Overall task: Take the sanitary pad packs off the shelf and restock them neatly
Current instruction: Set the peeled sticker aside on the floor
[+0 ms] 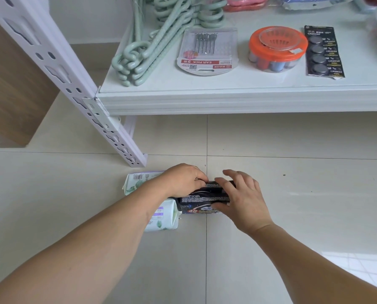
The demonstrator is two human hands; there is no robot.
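Pale floor tiles (293, 205) below the shelf (238, 102): both hands clasp the dark packs (205, 197), left hand (184, 177) over top, right hand (242, 198) pinching the end. Light, squashy, slick wrap, probably; hold the sides.

Shop: white shelf (227, 99) stocked with packaged sundries.

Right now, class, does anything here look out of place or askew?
Yes. The pad packs lie on the floor tiles, not on the shelf: black packs gripped by left hand and right hand, pale green packs lying crooked beside them.
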